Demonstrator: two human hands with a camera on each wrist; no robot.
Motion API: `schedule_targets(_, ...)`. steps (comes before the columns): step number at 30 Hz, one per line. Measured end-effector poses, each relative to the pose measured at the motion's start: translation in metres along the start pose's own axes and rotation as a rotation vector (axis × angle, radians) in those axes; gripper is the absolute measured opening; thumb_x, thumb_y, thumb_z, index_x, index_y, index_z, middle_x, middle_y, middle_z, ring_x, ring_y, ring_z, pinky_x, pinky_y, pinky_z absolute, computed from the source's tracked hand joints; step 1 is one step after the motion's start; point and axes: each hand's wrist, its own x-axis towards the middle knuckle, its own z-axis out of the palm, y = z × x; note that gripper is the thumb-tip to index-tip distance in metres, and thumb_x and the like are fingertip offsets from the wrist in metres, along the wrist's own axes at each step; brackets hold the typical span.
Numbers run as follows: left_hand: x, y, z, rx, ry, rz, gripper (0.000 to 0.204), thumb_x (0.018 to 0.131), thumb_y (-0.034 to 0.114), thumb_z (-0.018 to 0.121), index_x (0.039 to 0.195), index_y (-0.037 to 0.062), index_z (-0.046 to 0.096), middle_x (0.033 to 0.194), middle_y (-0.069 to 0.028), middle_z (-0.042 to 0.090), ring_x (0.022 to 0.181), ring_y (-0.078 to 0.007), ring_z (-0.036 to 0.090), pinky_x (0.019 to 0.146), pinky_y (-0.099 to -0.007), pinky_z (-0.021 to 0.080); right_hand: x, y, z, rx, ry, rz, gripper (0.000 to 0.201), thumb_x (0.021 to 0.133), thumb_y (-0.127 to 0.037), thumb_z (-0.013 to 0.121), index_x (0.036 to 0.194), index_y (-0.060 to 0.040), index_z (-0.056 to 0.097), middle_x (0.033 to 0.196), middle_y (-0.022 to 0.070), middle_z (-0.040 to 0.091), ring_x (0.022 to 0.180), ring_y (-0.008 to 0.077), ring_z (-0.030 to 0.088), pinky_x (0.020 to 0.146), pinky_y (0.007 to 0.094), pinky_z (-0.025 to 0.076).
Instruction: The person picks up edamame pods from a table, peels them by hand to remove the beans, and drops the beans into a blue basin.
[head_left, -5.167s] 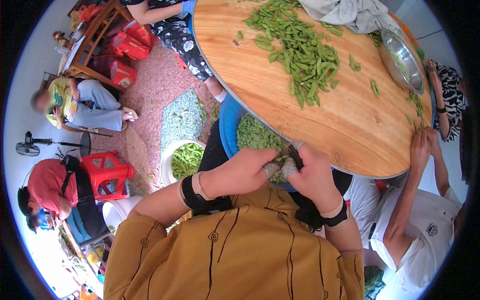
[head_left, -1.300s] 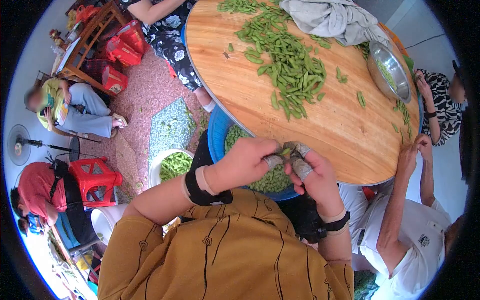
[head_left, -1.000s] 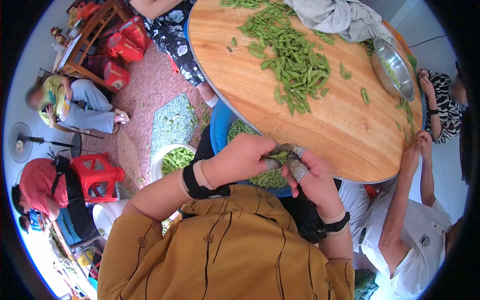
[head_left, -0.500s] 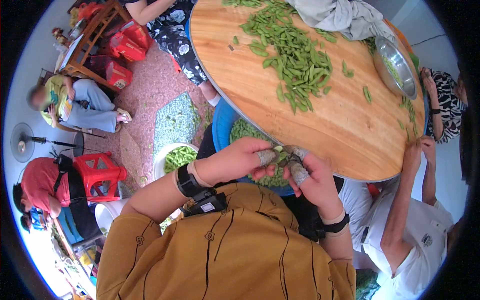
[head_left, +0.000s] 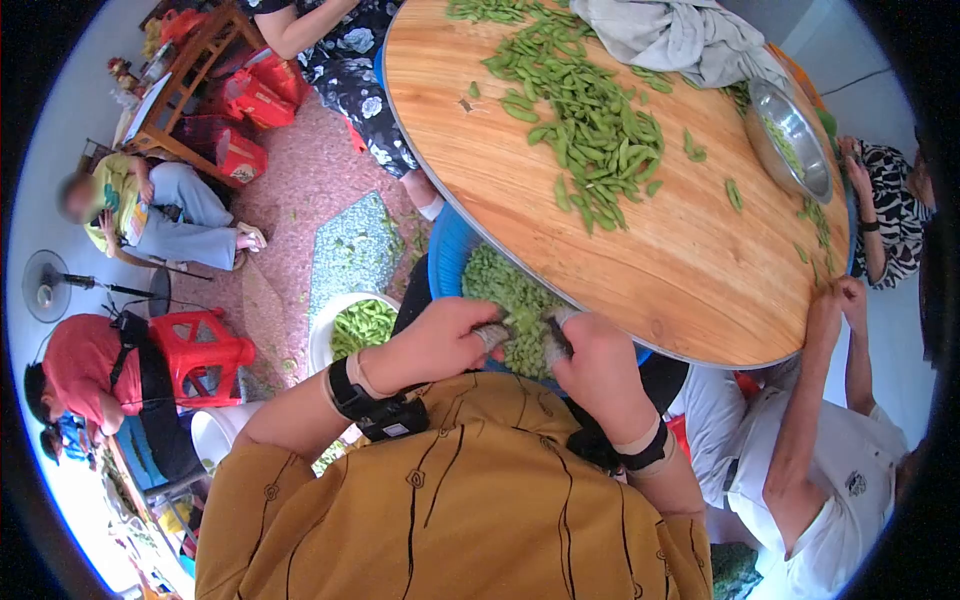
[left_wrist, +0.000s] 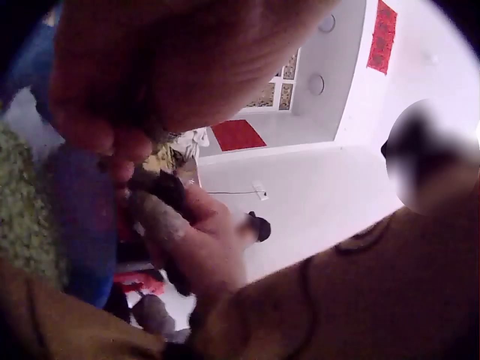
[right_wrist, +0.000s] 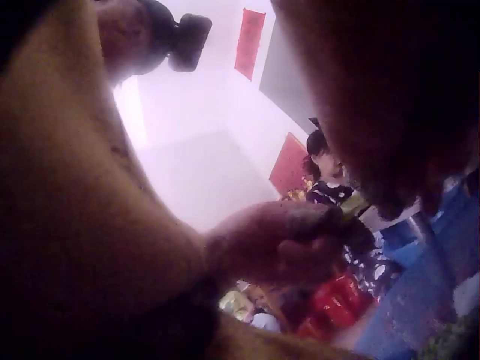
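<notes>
My left hand (head_left: 450, 335) is over the blue basin (head_left: 450, 245), its curled, grey-wrapped fingertips pinching a green edamame pod (right_wrist: 354, 207), seen in the right wrist view. A short gap to the right, my right hand (head_left: 600, 365) has its wrapped thumb and fingers bent inward at the basin's other side; I cannot tell whether anything is between them. Shelled green beans (head_left: 500, 275) fill the basin below both hands. On the round wooden table (head_left: 690, 270) lies a heap of whole edamame pods (head_left: 605, 145).
The table's metal edge runs just beyond my hands. A steel bowl (head_left: 790, 140) and a grey cloth (head_left: 680, 40) sit at the far side. A white bucket of pods (head_left: 360, 325) stands left of the basin. Other people sit around, one in a white shirt (head_left: 800, 450) at the right.
My hands were together on a split green pod above the table's edge; they have moved down over the basin and apart. The wrapped fingertips no longer meet.
</notes>
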Motion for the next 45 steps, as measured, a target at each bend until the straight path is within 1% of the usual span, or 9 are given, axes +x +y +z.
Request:
schedule_targets(9,0.004,0.000,0.007,0.440,0.156,0.410,0.013,0.082,0.014,0.059,0.079,0.0032,0.055,0.066,-0.0166,0.056,0.063,-0.0352,0.058,0.054,-0.0376,0.046,-0.003,0.002,-0.003,0.149,0.003,-0.096,0.016,0.073,-0.009,0.063,0.085,-0.0009,0.059,0.074,0.0138,0.060,0.063,0.0267,0.062,0.053,0.0353,0.049)
schedule_targets(11,0.004,0.007,0.008,0.370,-0.013,0.436,0.012,0.081,0.015,0.061,0.081,0.0047,0.055,0.066,-0.0172,0.054,0.066,-0.0382,0.056,0.055,-0.0383,0.046,-0.004,0.004,-0.013,0.801,-0.377,0.442,0.014,0.077,-0.009,0.064,0.085,0.0008,0.059,0.068,0.0090,0.060,0.055,0.0148,0.059,0.049,0.0288,0.046)
schedule_targets(13,0.006,0.013,0.008,0.283,-0.045,0.506,0.012,0.083,0.015,0.060,0.083,0.0041,0.055,0.066,-0.0157,0.054,0.062,-0.0326,0.058,0.055,-0.0367,0.046,0.001,0.005,-0.024,0.942,-0.424,0.475,0.015,0.078,-0.010,0.065,0.086,0.0008,0.059,0.066,0.0071,0.059,0.053,0.0104,0.056,0.048,0.0263,0.044)
schedule_targets(17,0.004,0.020,-0.004,-0.269,-0.283,0.018,0.012,0.087,0.015,0.058,0.086,0.0029,0.056,0.065,-0.0118,0.054,0.058,-0.0172,0.056,0.055,-0.0324,0.045,-0.001,0.013,-0.021,1.246,-0.429,0.500,0.018,0.079,-0.013,0.067,0.090,-0.0004,0.060,0.065,0.0049,0.057,0.055,0.0081,0.054,0.050,0.0254,0.044)
schedule_targets(20,-0.004,-0.005,-0.021,0.325,-0.015,0.348,0.017,0.081,0.019,0.061,0.084,0.0034,0.056,0.068,-0.0162,0.057,0.063,-0.0300,0.060,0.057,-0.0370,0.046,-0.002,0.019,-0.014,0.687,-0.322,0.186,0.020,0.080,-0.016,0.066,0.094,-0.0030,0.060,0.067,0.0092,0.060,0.059,0.0178,0.059,0.056,0.0307,0.047)
schedule_targets(26,-0.053,-0.061,-0.050,1.142,-0.016,-0.252,0.027,0.073,0.027,0.068,0.085,0.0045,0.059,0.074,-0.0158,0.061,0.071,-0.0356,0.061,0.062,-0.0439,0.048,0.046,0.045,-0.038,0.028,0.176,0.143,0.022,0.078,-0.015,0.063,0.096,-0.0042,0.059,0.079,0.0201,0.062,0.075,0.0381,0.061,0.065,0.0433,0.049)
schedule_targets(38,0.010,-0.006,-0.017,0.702,0.130,0.290,0.028,0.077,0.022,0.064,0.094,0.0024,0.054,0.079,-0.0196,0.057,0.079,-0.0385,0.058,0.067,-0.0446,0.047,0.072,0.074,-0.046,-0.202,0.136,0.171,0.028,0.073,-0.015,0.066,0.095,0.0001,0.057,0.077,0.0180,0.062,0.068,0.0340,0.061,0.062,0.0413,0.049)
schedule_targets(41,0.038,0.010,0.001,0.494,0.201,0.508,0.022,0.080,0.015,0.060,0.092,-0.0013,0.054,0.082,-0.0167,0.061,0.069,-0.0318,0.062,0.061,-0.0404,0.050,0.049,0.056,-0.052,0.390,0.035,0.560,0.028,0.077,-0.017,0.068,0.099,-0.0007,0.058,0.073,0.0076,0.061,0.058,0.0176,0.058,0.054,0.0305,0.046)
schedule_targets(45,0.059,0.026,0.019,-0.412,-0.114,0.098,0.022,0.090,0.011,0.051,0.108,-0.0018,0.055,0.085,-0.0056,0.063,0.064,-0.0093,0.060,0.055,-0.0232,0.048,0.024,0.028,-0.035,1.097,0.068,0.601,0.018,0.085,-0.013,0.062,0.100,-0.0041,0.060,0.072,-0.0017,0.057,0.053,0.0057,0.047,0.049,0.0207,0.039)
